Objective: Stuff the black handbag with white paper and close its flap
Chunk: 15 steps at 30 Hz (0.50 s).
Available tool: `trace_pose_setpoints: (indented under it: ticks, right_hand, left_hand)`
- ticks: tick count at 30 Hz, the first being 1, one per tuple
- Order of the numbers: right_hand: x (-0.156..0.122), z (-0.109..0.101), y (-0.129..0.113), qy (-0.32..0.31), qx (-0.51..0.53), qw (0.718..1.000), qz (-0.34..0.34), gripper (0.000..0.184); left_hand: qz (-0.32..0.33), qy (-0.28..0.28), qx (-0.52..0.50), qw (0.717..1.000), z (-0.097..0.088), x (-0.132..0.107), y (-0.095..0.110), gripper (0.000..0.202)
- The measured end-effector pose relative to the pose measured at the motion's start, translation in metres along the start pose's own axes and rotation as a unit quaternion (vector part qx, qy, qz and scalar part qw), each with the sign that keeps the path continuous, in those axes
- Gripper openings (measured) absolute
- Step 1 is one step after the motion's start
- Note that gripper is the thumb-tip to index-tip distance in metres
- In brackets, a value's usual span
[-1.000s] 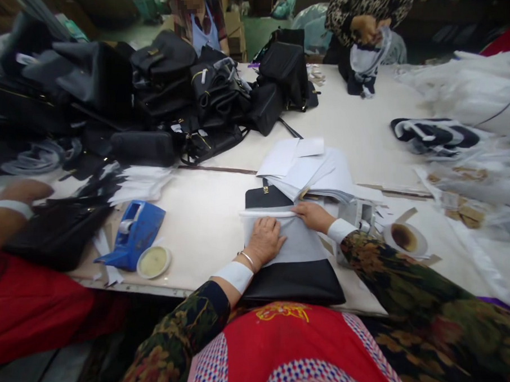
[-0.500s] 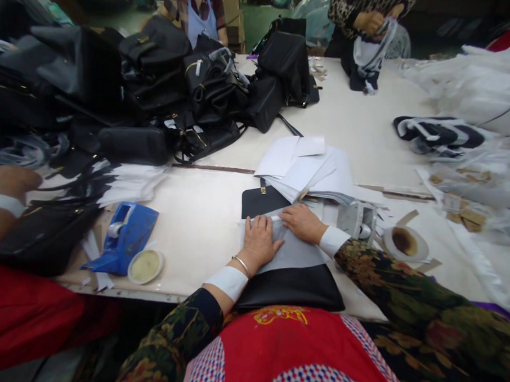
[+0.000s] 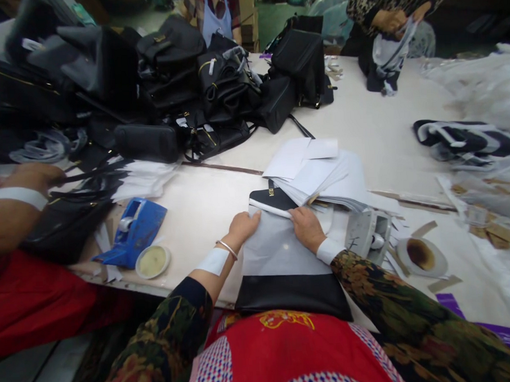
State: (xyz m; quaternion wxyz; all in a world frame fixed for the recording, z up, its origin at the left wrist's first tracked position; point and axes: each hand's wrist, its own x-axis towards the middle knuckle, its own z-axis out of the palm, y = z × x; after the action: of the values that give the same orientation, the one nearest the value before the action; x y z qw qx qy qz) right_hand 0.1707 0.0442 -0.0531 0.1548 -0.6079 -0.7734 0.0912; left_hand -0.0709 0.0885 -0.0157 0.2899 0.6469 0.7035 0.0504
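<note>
The sheet point(image 3: 278, 252) was spread over a bag point(image 3: 291, 293) on the table point(image 3: 208, 196), near the papers point(image 3: 339, 173). Its rolled edge point(image 3: 270, 208) was pinched by the right hand point(image 3: 307, 228); its left side was gripped by the left hand point(image 3: 243, 227).

No words or numbers are coming through legibly: a dark mark point(image 3: 353, 242) is showing on the grey tape dispenser point(image 3: 360, 227), and a yellow motif point(image 3: 286, 320) is curling across the red apron point(image 3: 283, 353).
</note>
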Motion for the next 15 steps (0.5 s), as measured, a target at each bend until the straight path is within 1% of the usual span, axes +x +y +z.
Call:
trace_pose_setpoints:
  ticks: [3,6,10,13,15]
  right_hand:
    - [0.0,-0.004,0.0,0.035,0.011,0.999,-0.004,0.036]
    - [0.003,-0.009,-0.002,0.042,0.026,0.998,-0.038,0.037]
    - [0.006,-0.008,-0.006,-0.009,0.037,0.994,-0.1,0.035]
    - [0.006,-0.003,-0.006,-0.05,0.022,0.993,-0.101,0.035]
    - [0.007,-0.001,-0.005,-0.07,0.005,0.993,-0.093,0.036]
  left_hand:
    - [0.006,-0.003,-0.03,1.0,0.007,0.005,0.0,0.04]
    - [0.01,0.001,-0.052,0.999,0.012,0.005,0.0,0.03]
    - [-0.003,0.015,-0.067,0.998,0.02,0.003,-0.003,0.026]
    - [-0.018,0.036,-0.063,0.997,0.023,-0.001,-0.011,0.024]
    - [-0.022,0.05,-0.055,0.997,0.018,-0.004,-0.017,0.022]
